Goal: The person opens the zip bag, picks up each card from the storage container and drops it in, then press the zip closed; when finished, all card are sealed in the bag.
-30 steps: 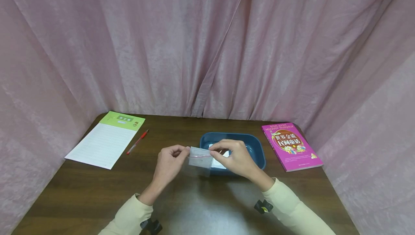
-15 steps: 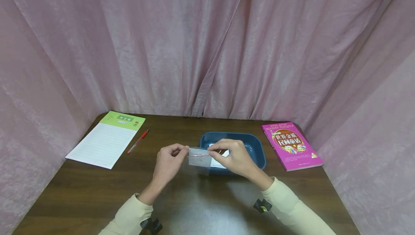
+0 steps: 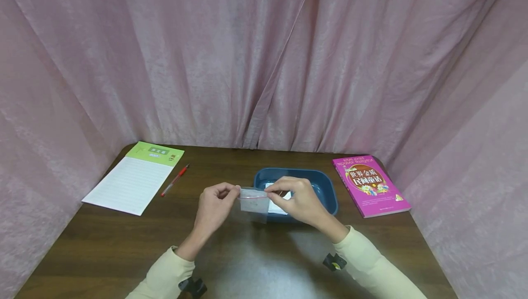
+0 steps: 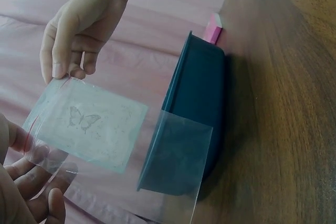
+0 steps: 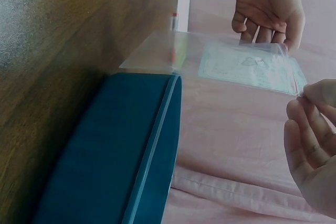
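Observation:
A clear zip bag (image 3: 259, 218) with a red seal line is held up in the air between both hands, over the near left edge of a blue plastic basin (image 3: 327, 193). In it lies a pale card (image 4: 107, 129) printed with a butterfly; one end of the card reaches past the red line at the bag's mouth. My left hand (image 3: 215, 207) pinches the left end of the mouth between thumb and finger. At the right end, my right hand (image 3: 301, 202) pinches the bag likewise. White paper pieces (image 3: 277, 207) show in the basin, partly hidden by the right hand.
On the left of the brown wooden table (image 3: 247, 262) lie a lined pad (image 3: 132, 184) with a green header and a red pen (image 3: 175, 180). A pink book (image 3: 371, 186) lies at the right. Pink curtains (image 3: 206, 60) hang behind and at both sides.
The bag's mouth has shifted slightly and less of the card shows above the red line. Both hands keep their pinch and have barely moved.

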`<state>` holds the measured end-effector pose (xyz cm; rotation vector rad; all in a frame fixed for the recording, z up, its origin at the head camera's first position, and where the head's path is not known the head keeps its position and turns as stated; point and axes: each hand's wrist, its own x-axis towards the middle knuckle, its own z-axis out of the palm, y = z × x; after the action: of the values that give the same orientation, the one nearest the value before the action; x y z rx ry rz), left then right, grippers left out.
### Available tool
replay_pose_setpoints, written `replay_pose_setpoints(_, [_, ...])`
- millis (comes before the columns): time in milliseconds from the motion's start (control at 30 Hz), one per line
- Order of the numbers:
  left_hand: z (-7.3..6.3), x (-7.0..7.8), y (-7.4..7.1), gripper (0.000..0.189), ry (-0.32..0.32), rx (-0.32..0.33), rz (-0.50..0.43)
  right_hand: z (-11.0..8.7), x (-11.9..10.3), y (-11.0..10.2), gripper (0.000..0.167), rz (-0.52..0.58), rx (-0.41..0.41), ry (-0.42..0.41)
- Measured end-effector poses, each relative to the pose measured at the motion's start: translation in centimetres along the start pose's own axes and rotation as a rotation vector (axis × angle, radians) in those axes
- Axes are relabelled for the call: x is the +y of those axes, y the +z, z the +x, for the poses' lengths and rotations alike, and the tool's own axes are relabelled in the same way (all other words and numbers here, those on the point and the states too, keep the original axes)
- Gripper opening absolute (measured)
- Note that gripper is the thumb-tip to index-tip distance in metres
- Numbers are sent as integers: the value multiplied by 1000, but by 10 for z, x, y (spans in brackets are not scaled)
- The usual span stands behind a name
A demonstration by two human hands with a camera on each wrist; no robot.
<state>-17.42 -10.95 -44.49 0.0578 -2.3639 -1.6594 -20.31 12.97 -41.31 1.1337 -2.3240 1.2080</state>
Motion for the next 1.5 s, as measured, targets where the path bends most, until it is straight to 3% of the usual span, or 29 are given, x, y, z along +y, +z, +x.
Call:
replay_pose_setpoints(767, [-1, 1, -2, 17, -6, -9, -1, -1, 3, 1, 11, -28, -65, -5])
replay_pose_setpoints(1100, [-4, -1, -2, 13, 89, 10, 115, -2, 2, 1, 11, -19, -42, 1])
replay_pose_setpoints(1500, [-3, 3, -3, 11, 56, -34, 44, -3, 4, 8, 14, -33, -120, 47])
